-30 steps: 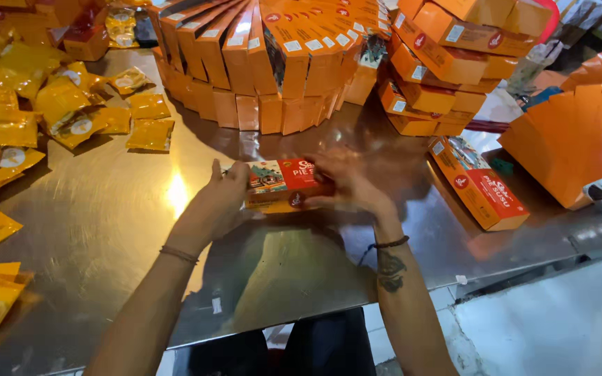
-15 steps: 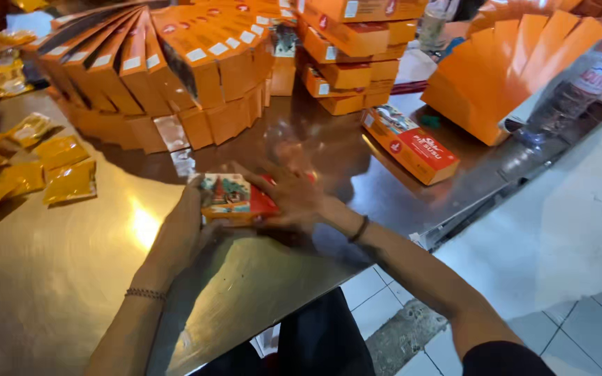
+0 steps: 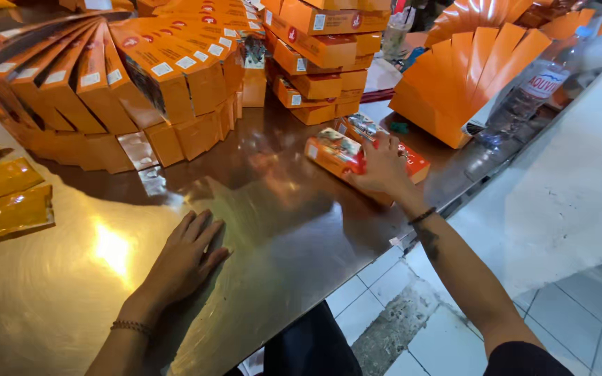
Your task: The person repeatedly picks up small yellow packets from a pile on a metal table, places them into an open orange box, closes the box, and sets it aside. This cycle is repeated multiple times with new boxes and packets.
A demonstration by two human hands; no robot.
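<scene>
My right hand point(image 3: 383, 167) reaches out to the right and rests on an orange-and-red printed carton point(image 3: 336, 154), which lies against another carton of the same kind point(image 3: 412, 161) on the shiny metal table point(image 3: 273, 209). The fingers lie over the carton's right end. My left hand point(image 3: 184, 256) lies flat and empty on the table, fingers spread, nearer to me. A beaded bracelet circles the left wrist and a dark band the right.
A fan of leaning orange cartons point(image 3: 141, 83) stands at the back left, with stacked cartons point(image 3: 322, 49) behind. Flat orange carton blanks point(image 3: 468, 76) stand fanned at the right beside a plastic water bottle point(image 3: 531, 97). Yellow sachets point(image 3: 16, 202) lie at the left. The table's edge runs diagonally over tiled floor point(image 3: 398, 327).
The carton that both hands held in front of me has moved to the right beside the other carton. My right hand went with it; my left hand let go and lies flat.
</scene>
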